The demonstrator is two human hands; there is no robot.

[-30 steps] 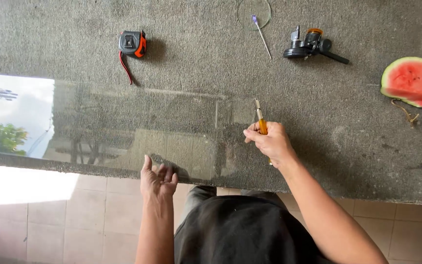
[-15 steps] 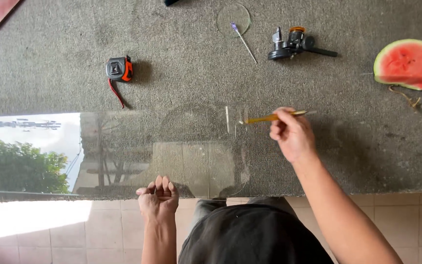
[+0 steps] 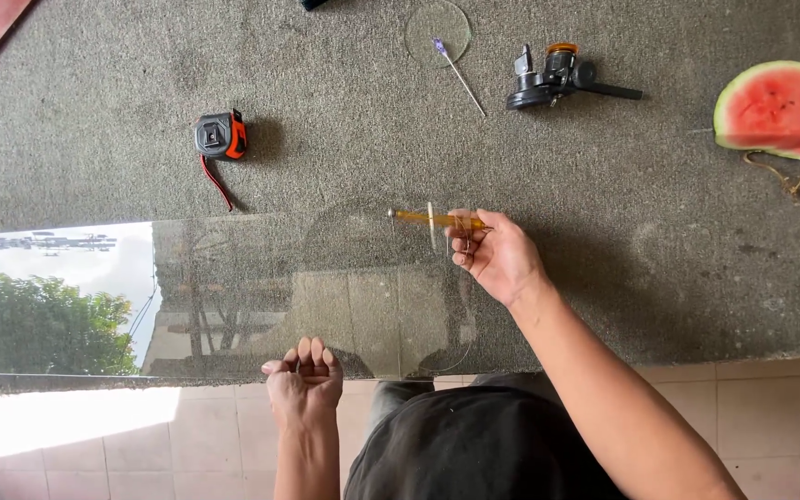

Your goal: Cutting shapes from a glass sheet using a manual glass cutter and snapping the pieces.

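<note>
A clear glass sheet lies flat on a grey carpeted table, mirroring sky and trees at its left end. My right hand grips an amber-handled glass cutter, held sideways with its tip pointing left over the sheet's far edge. My left hand rests with curled fingers on the sheet's near edge at the table front.
An orange and black tape measure lies at the back left. A small round glass disc, a thin stick tool and a black suction-type tool sit at the back. A watermelon slice lies far right. Tiled floor shows below.
My right hand turned the cutter from pointing away to lying sideways, tip to the left, and shifted slightly. My left hand stayed at the sheet's near edge.
</note>
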